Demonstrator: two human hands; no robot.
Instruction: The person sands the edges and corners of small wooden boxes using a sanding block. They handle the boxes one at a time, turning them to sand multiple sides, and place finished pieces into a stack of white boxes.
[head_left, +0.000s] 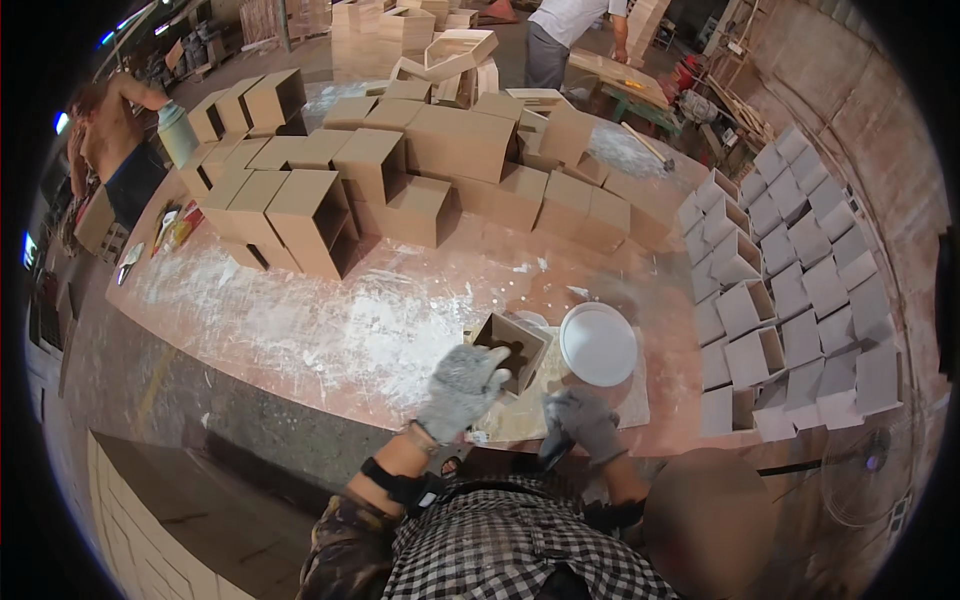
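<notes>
The left hand [464, 388] was clamped on the box [518, 350], hiding part of its left wall. Right of that grip, the right hand [583, 418] curled, blurred; I couldn't tell whether it held anything.

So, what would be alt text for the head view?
A gloved left hand touches a small open box on a white-smeared table; the gloved right hand is near a round white container. Brown boxes stand behind, grey boxes at right.

Fan [873, 463] at lower right; white-shirted person [570, 22] beside workbench [648, 112].
</notes>
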